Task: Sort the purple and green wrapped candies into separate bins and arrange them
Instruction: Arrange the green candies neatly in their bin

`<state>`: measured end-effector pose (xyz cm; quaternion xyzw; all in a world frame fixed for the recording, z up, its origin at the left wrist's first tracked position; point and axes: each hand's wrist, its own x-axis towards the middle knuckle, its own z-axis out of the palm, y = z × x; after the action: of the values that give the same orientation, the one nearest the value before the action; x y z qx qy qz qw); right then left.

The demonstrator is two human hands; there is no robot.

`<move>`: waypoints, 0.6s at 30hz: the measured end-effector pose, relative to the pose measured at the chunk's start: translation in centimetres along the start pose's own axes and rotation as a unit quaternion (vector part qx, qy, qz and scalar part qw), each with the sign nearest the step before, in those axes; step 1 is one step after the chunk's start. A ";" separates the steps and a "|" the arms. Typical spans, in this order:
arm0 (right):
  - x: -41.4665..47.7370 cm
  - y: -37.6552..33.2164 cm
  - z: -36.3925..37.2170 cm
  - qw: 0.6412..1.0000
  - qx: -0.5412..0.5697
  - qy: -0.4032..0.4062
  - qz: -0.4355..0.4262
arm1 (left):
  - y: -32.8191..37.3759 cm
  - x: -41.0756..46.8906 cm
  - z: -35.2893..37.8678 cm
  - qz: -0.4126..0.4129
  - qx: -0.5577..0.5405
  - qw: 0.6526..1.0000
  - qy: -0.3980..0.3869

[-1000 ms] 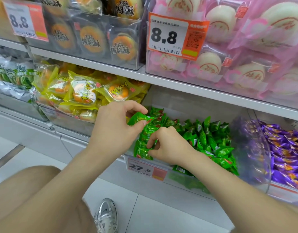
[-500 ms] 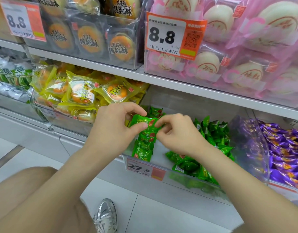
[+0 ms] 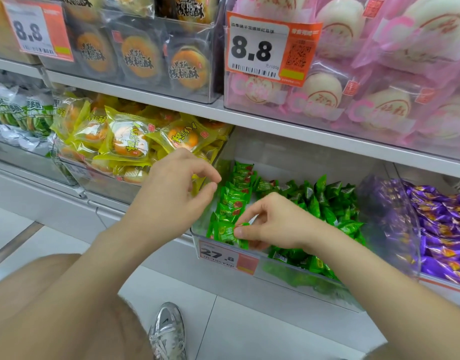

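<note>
In the head view, both hands work at the left end of a clear bin (image 3: pixel 296 272) on the lower shelf, the bin fronted by a 27.8 price tag (image 3: pixel 223 254). The right hand (image 3: pixel 273 224) pinches one green candy (image 3: pixel 225 233) between thumb and forefinger at the bin's near left corner, just above the tag. That candy sits at the near end of a tidy row of green candies (image 3: pixel 235 198) running back along the bin's left wall.

The left hand (image 3: pixel 171 196) hovers just left of the row's far half, fingers loosely curled, thumb and forefinger tips close together with nothing between them. The two hands are apart, the row lying between them.

To the right of the right hand, a loose heap of green candies (image 3: pixel 327 201) fills the rest of the bin. Purple candies (image 3: pixel 441 224) lie in the neighbouring bin further right, behind a curved clear wall, well apart from both hands. Yellow pastry packets (image 3: pixel 127 141) fill the bin behind the left hand.
</note>
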<state>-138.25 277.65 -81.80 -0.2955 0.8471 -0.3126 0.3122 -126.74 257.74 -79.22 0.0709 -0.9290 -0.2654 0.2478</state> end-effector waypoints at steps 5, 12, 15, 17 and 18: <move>1.3 -0.1 1.9 0.996 0.037 0.011 0.075 | 0.3 -0.2 0.7 0.000 0.005 1.000 -0.019; 1.8 -0.3 3.1 0.988 0.126 0.026 0.082 | 0.2 0.0 0.9 0.005 0.029 0.999 -0.030; 1.9 0.2 3.0 0.997 0.068 0.045 0.005 | 0.2 -0.1 0.9 0.005 0.036 0.999 -0.033; 2.0 0.5 2.8 0.994 -0.044 0.072 -0.072 | 0.3 -0.1 0.8 0.005 0.035 0.999 -0.033; 2.0 0.6 2.8 0.986 -0.098 0.083 -0.103 | 0.3 -0.1 0.8 0.005 0.036 0.999 -0.033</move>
<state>-137.73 275.65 -84.63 -0.3834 0.8615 -0.2825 0.1763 -127.03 258.42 -79.74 0.0666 -0.9459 -0.2334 0.2152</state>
